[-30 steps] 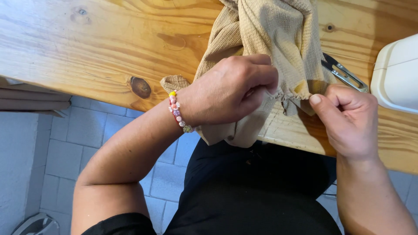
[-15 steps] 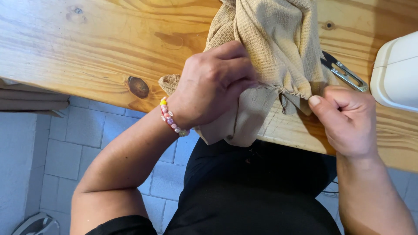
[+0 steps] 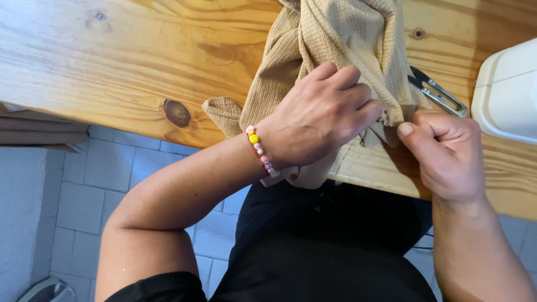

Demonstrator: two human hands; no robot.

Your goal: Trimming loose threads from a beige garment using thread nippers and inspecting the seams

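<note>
A beige waffle-weave cloth (image 3: 341, 39) lies bunched over the near edge of a wooden table (image 3: 112, 72), part of it hanging down toward my lap. My left hand (image 3: 321, 120), a beaded bracelet on its wrist, lies on the cloth and grips its frayed lower edge. My right hand (image 3: 444, 154) is closed beside it, thumb and fingers pinching at the same edge of the cloth. Small metal thread snips (image 3: 439, 92) lie on the table just above my right hand.
A white machine body (image 3: 506, 92) stands at the right edge of the table. A dark knot (image 3: 177, 112) marks the wood near the table's front edge. Below are my dark trousers (image 3: 330, 246) and a grey tiled floor (image 3: 84, 196).
My left hand has slid up and to the right over the cloth, toward my right hand. My right hand has stayed almost in place.
</note>
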